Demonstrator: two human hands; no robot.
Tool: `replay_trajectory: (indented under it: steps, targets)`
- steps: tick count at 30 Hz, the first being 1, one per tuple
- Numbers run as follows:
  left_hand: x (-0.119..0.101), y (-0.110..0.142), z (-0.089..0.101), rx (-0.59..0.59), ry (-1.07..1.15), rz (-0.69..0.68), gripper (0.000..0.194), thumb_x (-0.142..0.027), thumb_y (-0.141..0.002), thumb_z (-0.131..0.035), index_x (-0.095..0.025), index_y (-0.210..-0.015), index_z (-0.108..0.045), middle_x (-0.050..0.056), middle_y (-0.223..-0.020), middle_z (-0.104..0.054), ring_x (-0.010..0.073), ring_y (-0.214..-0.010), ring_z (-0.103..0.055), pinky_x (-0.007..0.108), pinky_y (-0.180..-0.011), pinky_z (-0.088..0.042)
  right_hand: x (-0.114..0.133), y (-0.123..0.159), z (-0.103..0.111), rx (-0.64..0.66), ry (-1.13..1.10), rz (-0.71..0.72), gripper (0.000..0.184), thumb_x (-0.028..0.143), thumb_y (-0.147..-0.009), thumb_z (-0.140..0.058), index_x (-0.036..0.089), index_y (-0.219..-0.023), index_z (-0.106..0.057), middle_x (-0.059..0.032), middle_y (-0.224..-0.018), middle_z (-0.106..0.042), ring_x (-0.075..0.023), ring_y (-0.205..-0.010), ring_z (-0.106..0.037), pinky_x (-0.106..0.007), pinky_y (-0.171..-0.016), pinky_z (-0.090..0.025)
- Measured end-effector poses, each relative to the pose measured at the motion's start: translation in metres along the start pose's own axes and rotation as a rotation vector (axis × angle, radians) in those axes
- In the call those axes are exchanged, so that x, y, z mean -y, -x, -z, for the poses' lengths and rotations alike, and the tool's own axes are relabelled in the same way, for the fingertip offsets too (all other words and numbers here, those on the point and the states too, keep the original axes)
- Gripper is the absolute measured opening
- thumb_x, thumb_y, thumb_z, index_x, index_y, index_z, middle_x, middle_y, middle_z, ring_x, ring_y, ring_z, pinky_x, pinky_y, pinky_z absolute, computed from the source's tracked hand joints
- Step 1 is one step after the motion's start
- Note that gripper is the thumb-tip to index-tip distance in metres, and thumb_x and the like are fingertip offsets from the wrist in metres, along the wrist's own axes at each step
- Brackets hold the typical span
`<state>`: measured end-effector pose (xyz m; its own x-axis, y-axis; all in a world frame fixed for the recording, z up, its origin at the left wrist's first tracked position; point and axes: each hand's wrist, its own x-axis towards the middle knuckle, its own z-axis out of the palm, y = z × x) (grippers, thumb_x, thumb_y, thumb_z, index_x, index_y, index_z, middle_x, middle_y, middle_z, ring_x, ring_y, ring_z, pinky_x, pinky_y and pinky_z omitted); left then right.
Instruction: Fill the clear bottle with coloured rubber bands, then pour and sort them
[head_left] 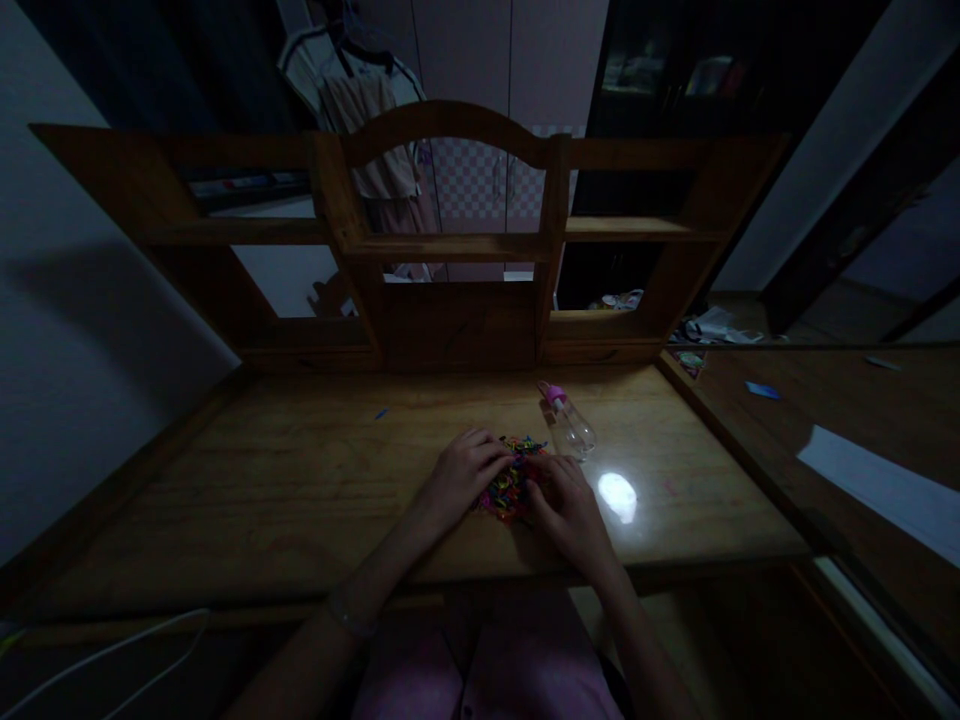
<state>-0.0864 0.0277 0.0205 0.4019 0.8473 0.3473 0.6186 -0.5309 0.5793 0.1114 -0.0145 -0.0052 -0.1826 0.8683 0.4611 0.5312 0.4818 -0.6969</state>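
I see a dim room: behind the wooden desk [300,470], a pale wardrobe [465,50] and dark cabinet [675,50]; to the desk's left, a plain wall [82,290].

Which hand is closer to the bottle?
Right. The right hand is just on the near side of the bottle; the left hand is farther off, leftward across the pile.

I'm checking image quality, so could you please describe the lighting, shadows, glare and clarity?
Head view: dim overall, with the dark cabinet nearly black; head view: a bright glare patch on the desk, beside the right hand; head view: a soft shadow on the left wall; head view: colourful pieces too small and dim to separate.
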Motion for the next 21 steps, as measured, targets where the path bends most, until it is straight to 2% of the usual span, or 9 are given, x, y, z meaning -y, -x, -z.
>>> replay_trajectory:
  steps: [6, 9, 14, 21]
  targets:
    - [0.003, 0.014, 0.028, -0.124, 0.119, 0.162, 0.024, -0.042, -0.088, -0.06, -0.022, -0.088, -0.075, 0.004, -0.09, -0.072, 0.0196, -0.087, -0.066, 0.03, -0.083, -0.05, -0.002, 0.0, -0.001, 0.0, -0.009, -0.011, 0.028, 0.019, -0.091, -0.054, 0.025, -0.118, -0.061, -0.0071, -0.113, -0.064, -0.0249, -0.108, -0.057, -0.042, -0.095, -0.047]
    - [0.007, 0.024, 0.033, -0.178, 0.207, 0.299, 0.029, -0.047, -0.086, -0.062, -0.022, -0.092, -0.076, 0.004, -0.091, -0.075, 0.0202, -0.088, -0.069, 0.031, -0.083, -0.052, -0.004, 0.0, -0.001, 0.011, -0.006, -0.014, 0.028, 0.02, -0.092, -0.054, 0.024, -0.118, -0.06, -0.0077, -0.114, -0.064, -0.0253, -0.109, -0.057, -0.042, -0.095, -0.047]
    - [0.004, 0.033, 0.017, -0.169, 0.383, 0.418, 0.027, -0.046, -0.082, -0.067, -0.022, -0.09, -0.076, 0.004, -0.092, -0.076, 0.0205, -0.088, -0.07, 0.03, -0.085, -0.053, -0.002, 0.0, 0.0, -0.004, 0.011, 0.001, 0.029, 0.02, -0.091, -0.056, 0.025, -0.12, -0.06, -0.0074, -0.115, -0.064, -0.0255, -0.11, -0.056, -0.043, -0.094, -0.047]
    - [-0.02, 0.032, -0.015, -0.193, 0.544, 0.45, 0.023, -0.039, -0.081, -0.068, -0.018, -0.088, -0.074, 0.004, -0.09, -0.075, 0.0186, -0.086, -0.069, 0.026, -0.081, -0.052, 0.003, 0.003, -0.001, -0.003, 0.056, 0.181, 0.029, 0.023, -0.089, -0.064, 0.026, -0.118, -0.063, -0.0069, -0.113, -0.065, -0.0245, -0.11, -0.056, -0.043, -0.098, -0.046]
